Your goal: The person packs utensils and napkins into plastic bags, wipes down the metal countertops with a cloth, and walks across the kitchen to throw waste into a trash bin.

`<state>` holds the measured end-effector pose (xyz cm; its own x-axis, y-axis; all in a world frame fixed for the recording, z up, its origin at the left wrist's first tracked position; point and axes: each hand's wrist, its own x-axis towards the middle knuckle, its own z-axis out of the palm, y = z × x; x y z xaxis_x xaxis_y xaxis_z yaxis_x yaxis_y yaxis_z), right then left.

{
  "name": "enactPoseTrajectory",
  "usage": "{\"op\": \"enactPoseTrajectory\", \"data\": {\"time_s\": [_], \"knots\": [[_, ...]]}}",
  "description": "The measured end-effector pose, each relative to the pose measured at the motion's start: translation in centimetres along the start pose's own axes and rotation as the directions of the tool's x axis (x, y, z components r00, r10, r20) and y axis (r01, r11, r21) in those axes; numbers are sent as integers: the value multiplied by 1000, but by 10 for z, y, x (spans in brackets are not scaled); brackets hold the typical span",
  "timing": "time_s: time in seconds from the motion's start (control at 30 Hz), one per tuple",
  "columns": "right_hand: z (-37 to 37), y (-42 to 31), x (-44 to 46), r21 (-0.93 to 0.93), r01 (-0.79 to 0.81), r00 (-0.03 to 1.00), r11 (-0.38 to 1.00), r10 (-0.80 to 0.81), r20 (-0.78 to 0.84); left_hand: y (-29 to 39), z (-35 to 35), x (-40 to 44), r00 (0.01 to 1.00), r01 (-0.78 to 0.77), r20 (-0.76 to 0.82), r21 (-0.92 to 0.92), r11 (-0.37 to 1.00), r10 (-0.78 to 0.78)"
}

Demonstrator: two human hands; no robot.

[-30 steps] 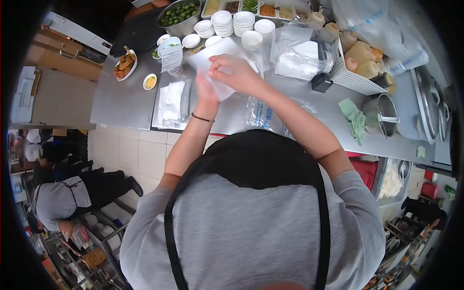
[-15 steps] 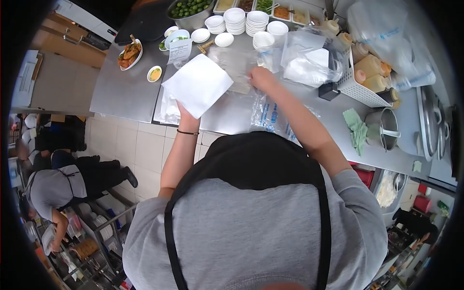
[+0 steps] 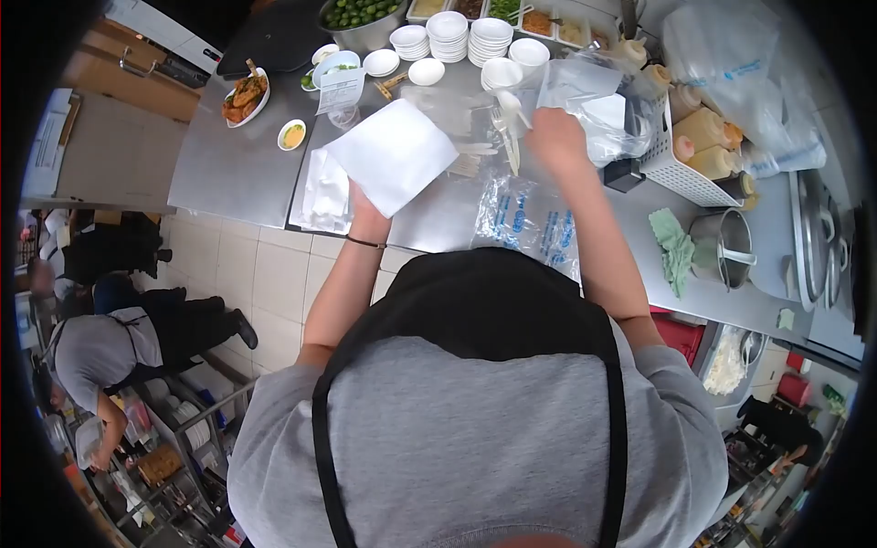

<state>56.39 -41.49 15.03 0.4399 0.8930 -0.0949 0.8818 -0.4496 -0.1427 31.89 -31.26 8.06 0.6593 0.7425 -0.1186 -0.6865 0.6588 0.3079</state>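
Observation:
A square white paper napkin (image 3: 395, 155) lies over my left hand (image 3: 367, 201), which grips it from below, hiding most of the fingers. My right hand (image 3: 555, 139) is slightly blurred, its fingers curled in at the handle end of a white plastic spoon (image 3: 509, 102). Beside the spoon, a pale plastic fork (image 3: 499, 123) lies on the counter. Between my hands are more pale plastic utensils (image 3: 470, 153) in clear plastic. A pile of white napkins (image 3: 326, 194) sits left of my left hand.
Stacked white dishes (image 3: 448, 36) and a bowl of green limes (image 3: 364, 14) stand at the back. A white basket of sauce bottles (image 3: 685, 160) is on the right. Clear printed bags (image 3: 521, 219) lie near the front edge. A dish of fried food (image 3: 245, 99) stands left.
My right hand has moved right, away from the utensils, and the spoon now shows at its fingers. My left hand and the napkin have shifted slightly right, uncovering more of the napkin pile.

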Motion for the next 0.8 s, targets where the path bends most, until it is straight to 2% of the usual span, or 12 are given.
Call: {"op": "enactPoseTrajectory", "data": {"time_s": [0.07,0.1,0.17,0.2,0.3,0.37,0.43,0.5,0.57,0.67,0.73,0.8], "knots": [[-6,-11,-8,226,103,984,969,-65,-168,-8,-2,4,999,30,12,-7,1000,-30],[-5,-23,-15,226,101,984,969,-64,-167,-14,-3,6,998,62,27,-12,998,-62],[-4,-51,-26,316,288,952,904,-233,-200,-29,-5,10,999,48,15,-1,999,-48],[-1,-53,-25,315,286,952,905,-231,-201,-33,-6,12,1000,31,5,10,999,-31],[24,-47,-11,418,256,961,872,-184,-205,-32,-8,15,999,26,26,-14,1000,-26],[51,-14,14,237,70,984,969,-29,-174,-23,-14,9,994,59,97,-63,996,-53],[78,7,21,157,36,991,987,-15,-132,-17,-14,2,981,106,175,-109,988,-86],[105,15,23,74,4,996,997,3,-93,-13,-9,-5,999,13,-48,34,999,-12],[128,15,25,168,-67,976,984,99,-192,-11,-15,-8,998,16,-60,-4,1000,-17],[138,10,36,271,-137,956,953,199,-215,-10,-18,-12,995,2,-104,0,1000,-2],[134,10,38,291,-150,966,945,203,-161,-9,-17,-15,991,-8,-131,41,999,14],[122,11,37,307,-161,973,938,203,-109,-7,-15,-16,998,16,-67,-6,1000,-16]]}}
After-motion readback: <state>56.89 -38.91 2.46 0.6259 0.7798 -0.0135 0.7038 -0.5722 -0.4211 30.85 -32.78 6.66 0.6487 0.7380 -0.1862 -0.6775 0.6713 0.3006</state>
